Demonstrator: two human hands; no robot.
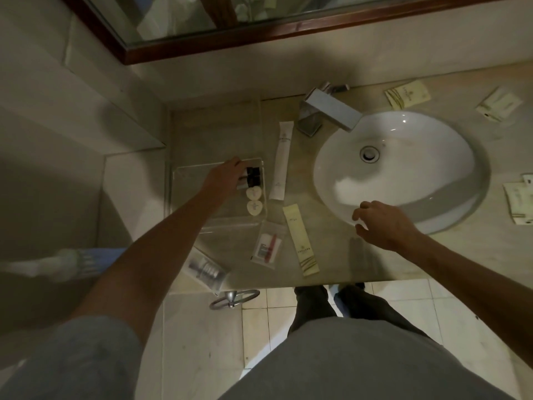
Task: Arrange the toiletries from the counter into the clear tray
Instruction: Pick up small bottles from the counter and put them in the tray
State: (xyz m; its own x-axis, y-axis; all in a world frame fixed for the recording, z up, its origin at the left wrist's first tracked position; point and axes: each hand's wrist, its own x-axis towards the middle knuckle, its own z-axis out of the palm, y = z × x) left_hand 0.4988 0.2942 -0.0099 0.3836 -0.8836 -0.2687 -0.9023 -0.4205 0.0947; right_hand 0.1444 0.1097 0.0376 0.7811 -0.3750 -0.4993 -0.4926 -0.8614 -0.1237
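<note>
Beige stone counter [331, 264] running under a wood-framed mirror [202, 39], with a white oval sink [403, 168] set in at right and a square chrome faucet [331, 111] behind its rim. Left of the sink, clear tray [187, 174] on the counter, holding two heart-shaped soaps [253, 200] and small dark-capped bottles [253, 176] near its right wall. Just right of the tray, long white sachet [281, 161]; below it a yellow sachet [301, 241] and a clear zip bag [266, 248], all on bare counter. More packets [408, 95] beyond the sink. Left hand [226, 174] inside the tray, fingers at the bottles; gripping or only touching, hard to say. Right hand [380, 223] over the sink's near rim, fingers loosely spread, empty.
</note>
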